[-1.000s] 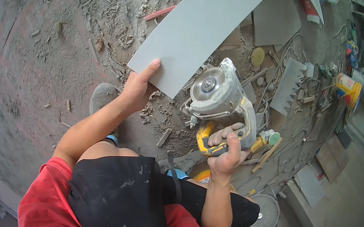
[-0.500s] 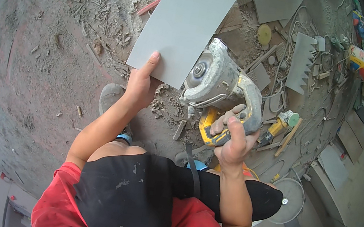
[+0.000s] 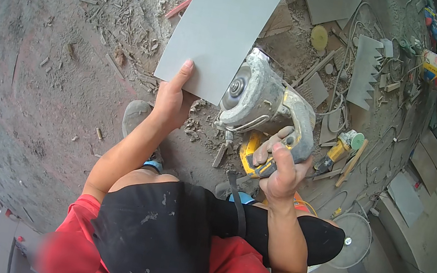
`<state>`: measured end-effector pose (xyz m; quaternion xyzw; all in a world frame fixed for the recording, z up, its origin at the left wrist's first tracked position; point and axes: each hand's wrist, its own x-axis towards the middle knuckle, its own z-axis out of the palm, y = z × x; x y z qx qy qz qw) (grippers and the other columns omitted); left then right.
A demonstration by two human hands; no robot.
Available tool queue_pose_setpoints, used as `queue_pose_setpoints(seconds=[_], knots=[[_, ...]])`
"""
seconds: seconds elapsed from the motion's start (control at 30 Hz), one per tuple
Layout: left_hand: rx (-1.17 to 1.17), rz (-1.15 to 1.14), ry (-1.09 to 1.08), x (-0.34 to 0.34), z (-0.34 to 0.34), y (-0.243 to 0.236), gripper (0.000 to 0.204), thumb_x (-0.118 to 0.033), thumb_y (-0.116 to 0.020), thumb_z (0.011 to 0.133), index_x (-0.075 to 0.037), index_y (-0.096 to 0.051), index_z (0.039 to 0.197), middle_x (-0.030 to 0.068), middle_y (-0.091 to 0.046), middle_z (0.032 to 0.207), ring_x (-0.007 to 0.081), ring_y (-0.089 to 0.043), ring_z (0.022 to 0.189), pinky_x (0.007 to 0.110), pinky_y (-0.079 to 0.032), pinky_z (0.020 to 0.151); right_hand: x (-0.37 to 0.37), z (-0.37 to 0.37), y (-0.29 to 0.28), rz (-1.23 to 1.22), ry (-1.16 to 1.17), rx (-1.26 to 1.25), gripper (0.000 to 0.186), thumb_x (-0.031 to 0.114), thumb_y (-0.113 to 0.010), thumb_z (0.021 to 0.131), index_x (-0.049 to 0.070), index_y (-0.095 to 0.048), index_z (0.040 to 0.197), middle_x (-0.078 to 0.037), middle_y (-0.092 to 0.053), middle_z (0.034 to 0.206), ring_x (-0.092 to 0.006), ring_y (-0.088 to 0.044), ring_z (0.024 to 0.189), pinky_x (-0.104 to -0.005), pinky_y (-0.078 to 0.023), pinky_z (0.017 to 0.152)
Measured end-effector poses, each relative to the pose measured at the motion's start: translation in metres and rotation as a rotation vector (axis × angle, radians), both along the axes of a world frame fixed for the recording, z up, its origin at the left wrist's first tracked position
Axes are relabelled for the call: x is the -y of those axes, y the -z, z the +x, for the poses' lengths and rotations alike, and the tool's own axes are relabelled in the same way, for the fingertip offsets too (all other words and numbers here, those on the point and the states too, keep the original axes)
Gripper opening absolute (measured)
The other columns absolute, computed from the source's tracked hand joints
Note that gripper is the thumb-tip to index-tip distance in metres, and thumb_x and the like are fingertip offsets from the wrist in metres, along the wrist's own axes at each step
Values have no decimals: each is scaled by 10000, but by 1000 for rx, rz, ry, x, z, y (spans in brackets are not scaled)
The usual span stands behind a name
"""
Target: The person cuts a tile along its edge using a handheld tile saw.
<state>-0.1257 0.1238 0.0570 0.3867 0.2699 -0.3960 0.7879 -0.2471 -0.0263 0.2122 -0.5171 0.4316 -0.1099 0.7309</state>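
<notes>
Both hands are closed on their loads: the left hand [image 3: 171, 100] pinches the near end of the grey tile [image 3: 221, 33], thumb laid on top and fingers hidden underneath, while the right hand [image 3: 282, 167] wraps the handle [image 3: 302, 124] of the saw [image 3: 253, 99], fingers curled round it. The tile slants over the littered ground [image 3: 56, 103], the saw's disc [image 3: 236, 87] close by its right edge; whether they touch, I cannot tell.
</notes>
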Motion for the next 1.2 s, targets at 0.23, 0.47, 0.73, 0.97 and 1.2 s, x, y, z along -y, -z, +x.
queue_pose_setpoints(seconds=[0.23,0.47,0.73,0.97,1.2], knots=[[10,3,-10,0,-2,1,618,-378,-630,997,-42,-388,1456,129,-526,1374,275,-558,1256,494,-465,1066,1,-5,4,3,-25,-7,206,53,-565,855,-45,-546,1035,-81,-571,705,-158,-565,573,-319,-501,569],[0,-24,-49,0,1,1,590,-325,-660,987,-61,-403,1449,101,-548,1342,242,-582,1203,438,-496,994,-3,-8,3,25,-29,-15,220,62,-571,855,-38,-546,1049,-80,-571,708,-156,-562,571,-319,-496,563],[-19,86,-42,-28,10,39,580,-309,-678,971,-53,-445,1437,82,-565,1329,227,-587,1178,437,-526,939,65,-15,-40,360,189,-277,279,119,-620,893,-8,-615,1142,-76,-628,782,-190,-603,594,-351,-505,531],[126,224,-27,-46,43,43,539,-302,-673,973,-4,-489,1383,125,-589,1295,254,-608,1157,426,-582,826,103,-64,-68,387,207,-473,162,119,-671,873,45,-626,1009,-85,-615,703,-225,-601,518,-383,-514,463],[143,457,412,-93,59,65,469,-329,-669,972,40,-605,1252,131,-704,1051,228,-705,883,365,-594,714,92,-68,-81,596,369,-457,283,334,-492,1039,138,-607,871,29,-466,571,-139,-448,451,-326,-415,434]])
